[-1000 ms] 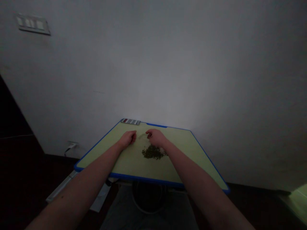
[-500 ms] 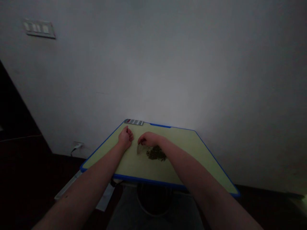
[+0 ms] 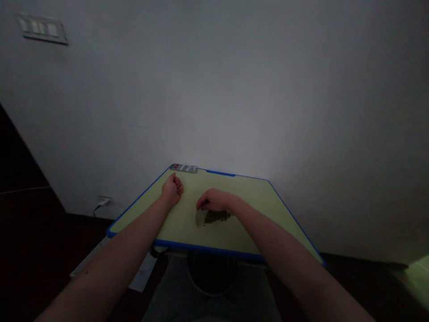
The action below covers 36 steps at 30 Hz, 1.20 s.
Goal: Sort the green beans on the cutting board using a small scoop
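A yellow-green cutting board (image 3: pixel 187 228) with a blue rim lies in front of me. On it sits a heap of dark green crumbled plant matter (image 3: pixel 216 217), partly covered by a curved piece of clear plastic (image 3: pixel 200 218). My right hand (image 3: pixel 212 200) grips that plastic from above, just behind the heap. Toward the far left edge of the board, my left hand (image 3: pixel 172 189) rests with curled fingers, holding nothing.
A foil blister pack (image 3: pixel 183 168) lies at the board's far edge. A pale wall rises behind, with a switch plate (image 3: pixel 42 29) high up and a plugged-in wall socket (image 3: pixel 103 202) low down. Dark floor lies on both sides.
My right hand has moved toward me and over the heap, carrying the clear plastic with it. The heap looks narrower. My left hand has stayed near the far left edge.
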Tool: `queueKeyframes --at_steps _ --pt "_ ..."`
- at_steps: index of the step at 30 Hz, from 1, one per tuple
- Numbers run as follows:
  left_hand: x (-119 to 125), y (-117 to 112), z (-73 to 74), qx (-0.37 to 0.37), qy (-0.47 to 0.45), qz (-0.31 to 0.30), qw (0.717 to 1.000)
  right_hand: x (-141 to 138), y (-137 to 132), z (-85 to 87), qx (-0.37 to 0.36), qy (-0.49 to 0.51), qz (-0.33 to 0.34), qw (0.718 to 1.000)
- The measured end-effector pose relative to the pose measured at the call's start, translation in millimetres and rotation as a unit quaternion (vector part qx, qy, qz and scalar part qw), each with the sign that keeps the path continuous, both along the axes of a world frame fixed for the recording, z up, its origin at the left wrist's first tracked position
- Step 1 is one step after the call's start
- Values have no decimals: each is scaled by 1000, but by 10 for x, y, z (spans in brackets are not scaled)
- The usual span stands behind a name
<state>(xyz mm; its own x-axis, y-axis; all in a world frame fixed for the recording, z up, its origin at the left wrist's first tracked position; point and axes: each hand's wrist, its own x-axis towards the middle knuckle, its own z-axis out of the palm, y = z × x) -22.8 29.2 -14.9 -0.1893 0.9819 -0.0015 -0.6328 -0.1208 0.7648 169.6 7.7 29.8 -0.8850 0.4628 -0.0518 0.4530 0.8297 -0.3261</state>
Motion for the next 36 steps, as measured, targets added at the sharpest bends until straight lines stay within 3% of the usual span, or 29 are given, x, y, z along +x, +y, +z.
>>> queueKeyframes --at_steps 16,24,29,33,36 --pt "37 4 -26 5 12 -5 1000 422 -282 77 15 -6 7 1000" --pt "49 3 -30 4 17 -11 1000 823 -500 268 75 133 -113 982" --pt "80 2 -29 5 23 -5 1000 1295 -671 -28 116 223 -268 930" --pt "105 18 -47 8 29 -7 1000 1613 -683 -339 65 263 -370 889" --pt "120 32 -61 10 32 -11 999 1724 -651 -453 42 251 -403 879"
